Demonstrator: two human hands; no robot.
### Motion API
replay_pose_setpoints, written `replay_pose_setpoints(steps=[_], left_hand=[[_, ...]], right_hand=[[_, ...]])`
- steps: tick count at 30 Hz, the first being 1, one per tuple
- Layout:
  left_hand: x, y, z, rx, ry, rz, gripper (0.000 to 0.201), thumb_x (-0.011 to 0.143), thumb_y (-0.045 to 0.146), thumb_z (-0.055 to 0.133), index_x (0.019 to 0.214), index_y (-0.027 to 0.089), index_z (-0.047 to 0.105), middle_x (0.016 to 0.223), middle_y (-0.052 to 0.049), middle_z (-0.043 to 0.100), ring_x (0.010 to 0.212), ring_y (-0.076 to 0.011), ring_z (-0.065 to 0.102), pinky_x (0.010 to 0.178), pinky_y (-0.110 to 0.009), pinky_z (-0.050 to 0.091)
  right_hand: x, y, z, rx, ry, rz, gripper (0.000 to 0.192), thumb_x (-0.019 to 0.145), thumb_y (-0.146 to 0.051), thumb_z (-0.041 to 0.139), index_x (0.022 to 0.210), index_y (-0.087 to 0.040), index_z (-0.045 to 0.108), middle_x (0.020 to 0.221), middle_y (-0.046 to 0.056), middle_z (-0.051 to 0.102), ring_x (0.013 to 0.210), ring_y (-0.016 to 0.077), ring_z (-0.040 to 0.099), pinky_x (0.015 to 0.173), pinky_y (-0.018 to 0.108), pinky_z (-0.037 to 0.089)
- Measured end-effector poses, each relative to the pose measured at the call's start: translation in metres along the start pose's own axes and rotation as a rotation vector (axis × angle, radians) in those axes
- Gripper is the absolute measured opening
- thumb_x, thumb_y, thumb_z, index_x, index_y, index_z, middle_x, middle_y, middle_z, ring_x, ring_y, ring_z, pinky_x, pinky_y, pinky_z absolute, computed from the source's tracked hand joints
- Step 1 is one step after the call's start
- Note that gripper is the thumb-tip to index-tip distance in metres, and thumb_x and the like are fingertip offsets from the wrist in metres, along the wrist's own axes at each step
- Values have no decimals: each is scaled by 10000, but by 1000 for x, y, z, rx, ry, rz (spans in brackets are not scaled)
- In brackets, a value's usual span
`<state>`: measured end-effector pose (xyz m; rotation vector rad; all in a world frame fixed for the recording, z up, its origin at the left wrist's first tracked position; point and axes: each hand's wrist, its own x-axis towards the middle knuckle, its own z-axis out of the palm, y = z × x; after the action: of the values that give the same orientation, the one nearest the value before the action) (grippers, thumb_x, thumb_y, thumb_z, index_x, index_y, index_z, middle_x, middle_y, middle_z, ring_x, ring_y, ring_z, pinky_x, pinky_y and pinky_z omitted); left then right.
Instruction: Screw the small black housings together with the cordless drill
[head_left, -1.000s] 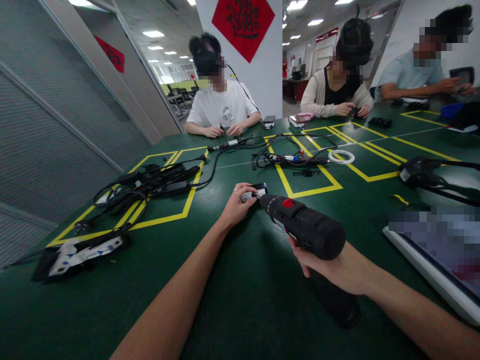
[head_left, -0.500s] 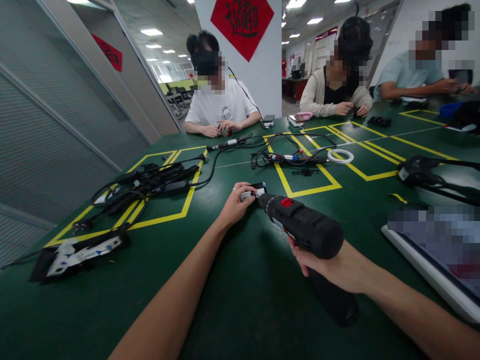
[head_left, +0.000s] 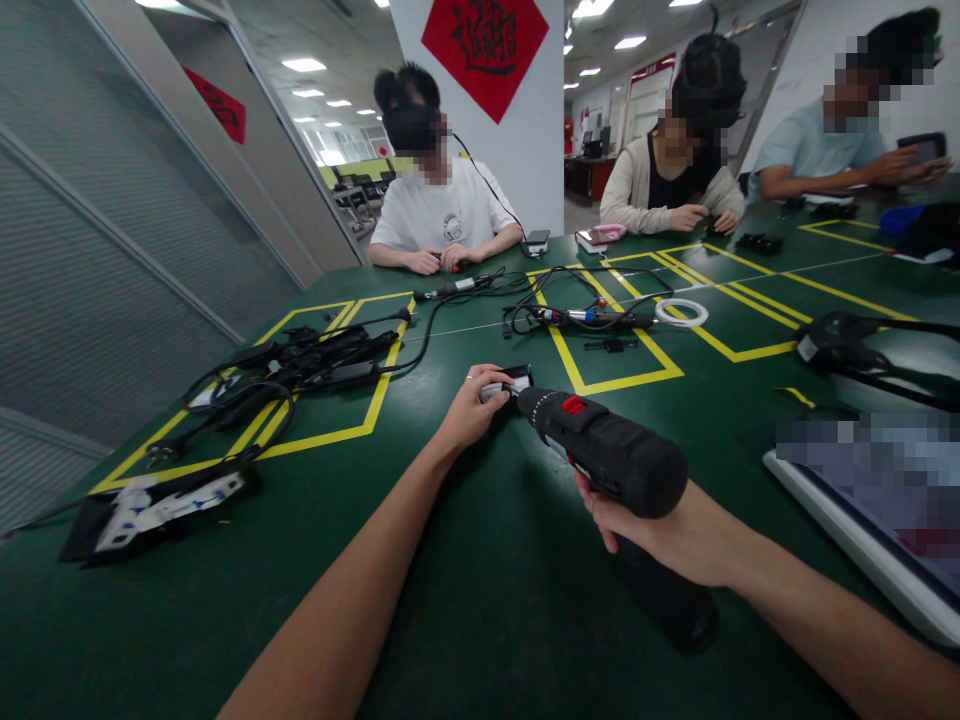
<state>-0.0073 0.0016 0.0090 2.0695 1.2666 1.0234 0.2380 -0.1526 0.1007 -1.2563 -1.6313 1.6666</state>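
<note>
My right hand point(head_left: 667, 535) grips the handle of a black cordless drill point(head_left: 604, 452) with a red switch on top. The drill points away from me, and its tip touches a small black and white part point(head_left: 508, 384) on the green table point(head_left: 480, 590). My left hand point(head_left: 469, 410) holds that small part down against the table, fingers curled over its near side. What the part is exactly cannot be made out.
A pile of black cables and adapters point(head_left: 300, 362) lies at left, with an opened device point(head_left: 161, 502) nearer me. More cables and tools point(head_left: 585, 318) and a white ring point(head_left: 682, 313) lie ahead. Three other people sit across the table. A flat device point(head_left: 862, 520) lies at right.
My hands, the drill and the small part stay nearly still. The people across the table have moved their hands slightly.
</note>
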Motion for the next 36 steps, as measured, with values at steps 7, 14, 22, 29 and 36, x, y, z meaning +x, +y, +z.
replay_pose_setpoints(steps=[7, 14, 22, 29, 36], left_hand=[[-1, 1, 0, 0, 3, 0, 211, 820, 238, 517, 988, 200, 640, 1213, -81, 483, 1204, -209, 454, 1077, -405, 337], [-1, 1, 0, 9, -4, -8, 214, 828, 255, 517, 998, 203, 635, 1228, -77, 473, 1187, -205, 466, 1058, -392, 363], [-1, 1, 0, 3, -3, 2, 213, 829, 251, 514, 995, 200, 638, 1220, -83, 475, 1202, -217, 452, 1065, -414, 354], [0, 3, 0, 8, -2, -4, 209, 824, 242, 518, 989, 199, 640, 1210, -80, 478, 1200, -210, 451, 1077, -409, 337], [0, 0, 1, -6, 2, -4, 209, 820, 245, 522, 987, 194, 638, 1211, -83, 473, 1207, -211, 446, 1082, -410, 329]], right_hand=[[0, 2, 0, -29, 0, -17, 121, 789, -209, 595, 906, -185, 581, 668, -35, 559, 625, 140, 583, 658, 311, 510], [1, 3, 0, -29, -3, -17, 159, 793, -216, 594, 948, -181, 589, 674, -32, 565, 627, 137, 584, 659, 304, 514], [0, 1, -1, -16, 3, -12, 168, 788, -222, 602, 951, -181, 600, 692, -24, 569, 632, 143, 585, 653, 315, 521], [-1, -2, -1, -30, -8, -2, 148, 793, -222, 589, 936, -185, 592, 679, -27, 562, 647, 148, 584, 684, 321, 517], [-1, -1, 0, -34, 10, -21, 137, 783, -190, 580, 920, -184, 588, 665, -36, 555, 629, 143, 578, 682, 314, 508]])
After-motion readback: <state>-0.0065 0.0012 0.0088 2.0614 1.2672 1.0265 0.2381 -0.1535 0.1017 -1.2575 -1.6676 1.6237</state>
